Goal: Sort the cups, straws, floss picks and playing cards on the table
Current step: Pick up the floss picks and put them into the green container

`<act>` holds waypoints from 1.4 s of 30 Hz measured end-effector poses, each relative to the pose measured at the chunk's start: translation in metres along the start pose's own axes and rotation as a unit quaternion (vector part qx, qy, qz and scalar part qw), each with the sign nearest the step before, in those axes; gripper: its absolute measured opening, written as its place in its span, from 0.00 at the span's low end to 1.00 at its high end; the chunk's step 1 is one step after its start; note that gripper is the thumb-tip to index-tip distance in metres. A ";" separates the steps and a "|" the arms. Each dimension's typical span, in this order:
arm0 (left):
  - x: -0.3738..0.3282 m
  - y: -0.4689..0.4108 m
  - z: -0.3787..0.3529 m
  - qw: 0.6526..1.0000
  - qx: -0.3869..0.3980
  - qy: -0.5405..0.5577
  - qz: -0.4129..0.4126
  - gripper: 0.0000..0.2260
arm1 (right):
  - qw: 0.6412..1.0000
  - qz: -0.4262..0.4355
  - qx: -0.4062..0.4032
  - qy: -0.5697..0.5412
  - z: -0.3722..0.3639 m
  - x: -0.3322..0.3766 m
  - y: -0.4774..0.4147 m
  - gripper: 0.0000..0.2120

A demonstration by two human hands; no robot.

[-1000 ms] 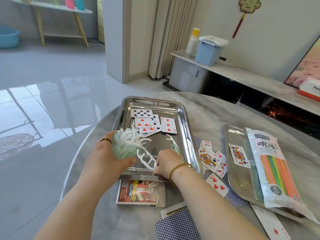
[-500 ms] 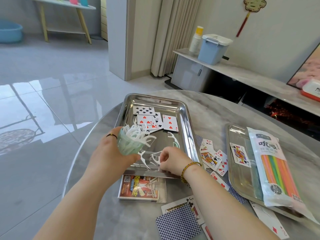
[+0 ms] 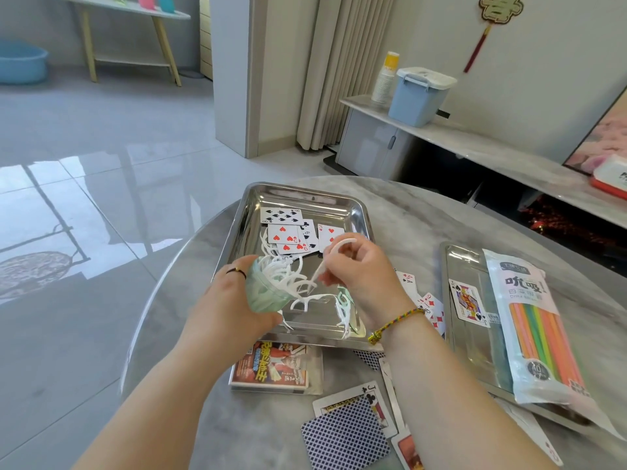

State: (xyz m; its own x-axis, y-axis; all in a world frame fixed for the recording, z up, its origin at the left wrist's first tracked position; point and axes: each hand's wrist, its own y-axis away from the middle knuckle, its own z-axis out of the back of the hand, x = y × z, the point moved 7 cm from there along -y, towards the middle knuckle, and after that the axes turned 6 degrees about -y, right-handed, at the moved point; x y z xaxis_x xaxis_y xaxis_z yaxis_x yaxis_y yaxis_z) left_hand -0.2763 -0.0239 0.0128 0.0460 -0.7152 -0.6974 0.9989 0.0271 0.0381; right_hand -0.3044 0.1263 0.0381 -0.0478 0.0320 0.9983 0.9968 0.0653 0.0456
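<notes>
I am sitting at the round gray tabletop (image 3: 424, 212), and the shiny metal tray (image 3: 298, 195) is lying right in front of me with some playing cards (image 3: 288, 232) at its far end. My left hand (image 3: 234, 300) is wrapping around a small green cup (image 3: 263, 295) and tipping it on its side, so its open mouth is pointing to the right, toward my other hand. The cup is already stuffed with white floss picks (image 3: 288, 279). My right hand (image 3: 359, 273) is hovering just beside the cup's mouth, and my fingers (image 3: 334, 262) are pinching together on one floss pick (image 3: 334, 254). The pick is slanting, with its curved head up and away from me and its thin pointy end aiming down and left at the cup. I think the pointy end goes in first. More picks (image 3: 342, 310) are lying loose in the near corner of the tray, just below my right hand.
</notes>
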 end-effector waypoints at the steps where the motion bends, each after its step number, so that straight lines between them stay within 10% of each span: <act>1: -0.001 0.000 -0.001 1.000 0.002 -0.003 -0.003 0.33 | 0.999 0.016 -0.003 -0.038 -0.001 0.008 0.002 0.13; 11: -0.003 -0.001 0.001 0.999 -0.018 0.043 -0.020 0.27 | 0.970 0.054 0.056 0.232 -0.038 0.005 0.010 0.11; 16: 0.007 -0.002 0.013 0.997 -0.048 0.054 0.022 0.29 | 0.979 0.067 -0.014 0.191 -0.012 0.001 -0.004 0.04; 21: 0.010 -0.002 0.017 0.996 -0.057 0.049 0.038 0.30 | 0.866 -0.028 0.051 0.496 0.006 -0.061 -0.029 0.13; 33: 0.012 -0.003 0.018 0.994 -0.052 0.086 0.043 0.31 | 0.716 -0.056 0.144 0.681 -0.008 -0.076 -0.042 0.14; 42: 0.013 -0.003 0.025 0.986 -0.049 0.154 0.044 0.29 | 0.874 -0.092 0.011 0.477 0.002 -0.062 -0.038 0.13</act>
State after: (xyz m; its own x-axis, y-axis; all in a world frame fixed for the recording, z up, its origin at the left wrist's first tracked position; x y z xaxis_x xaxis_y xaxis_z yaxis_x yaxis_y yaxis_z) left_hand -0.2791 -0.0503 0.0215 0.1183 -0.4620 -0.8789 0.9862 0.1578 0.0498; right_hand -0.3389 0.1238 -0.0260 -0.1210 -0.8271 0.5488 0.9760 0.0018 0.2180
